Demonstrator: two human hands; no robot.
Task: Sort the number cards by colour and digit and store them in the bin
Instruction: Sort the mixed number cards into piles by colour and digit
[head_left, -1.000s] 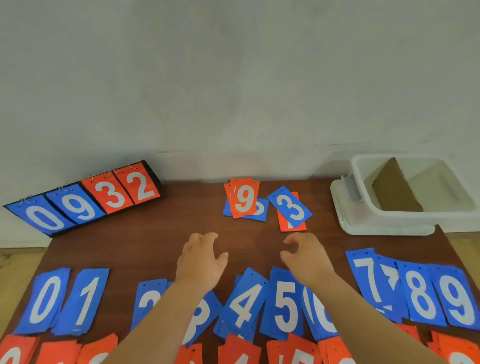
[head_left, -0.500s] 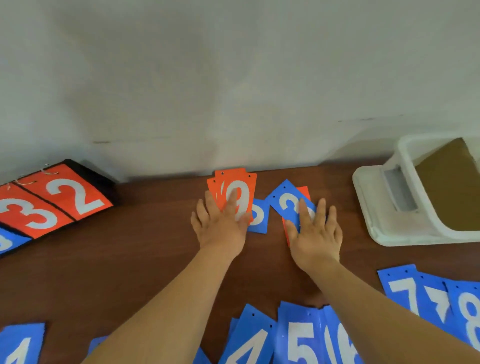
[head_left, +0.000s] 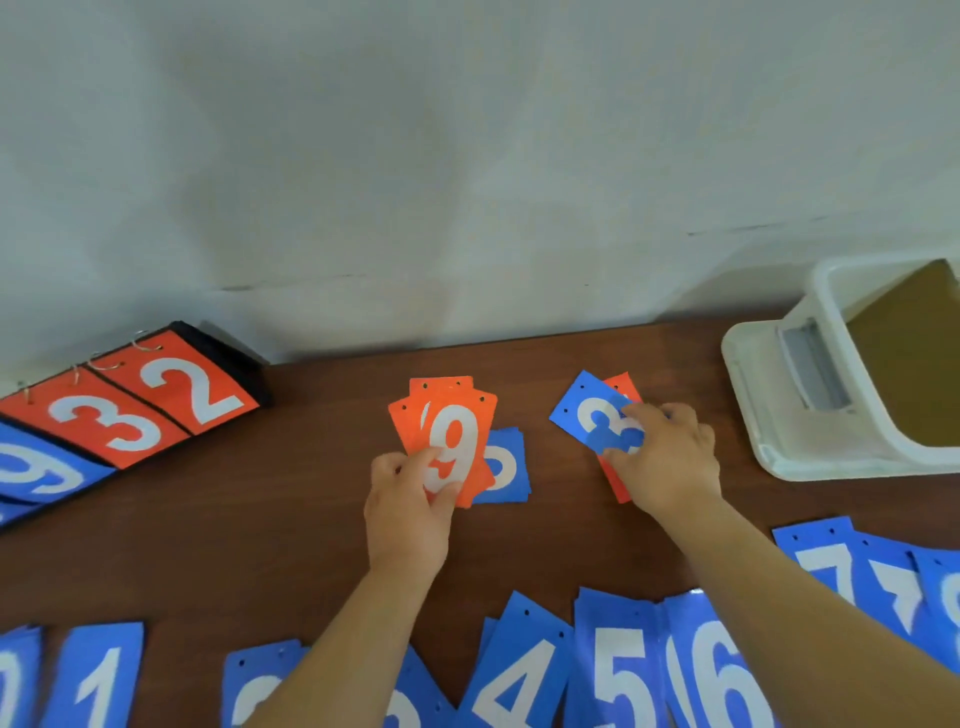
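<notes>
My left hand (head_left: 410, 499) pinches a small fan of orange 9 cards (head_left: 447, 415) by their lower edge at the table's middle. A blue card (head_left: 506, 467) lies partly under them. My right hand (head_left: 667, 462) grips a blue 3 card (head_left: 587, 410) that lies over an orange card (head_left: 621, 387). The white bin (head_left: 810, 415) stands at the far right with a brown cardboard divider (head_left: 914, 353) inside.
A row of blue cards runs along the near edge: 1 (head_left: 98, 675), 4 (head_left: 519, 675), 5 (head_left: 618, 670), 6 (head_left: 722, 675), 7 (head_left: 826, 561). A black flip scoreboard (head_left: 130, 400) showing orange 3 and 2 leans at the back left. A pale wall closes the table's far side.
Both hands went from lying flat on the two far card piles to curling round them. The orange 9 cards now sit between my left thumb and fingers.
</notes>
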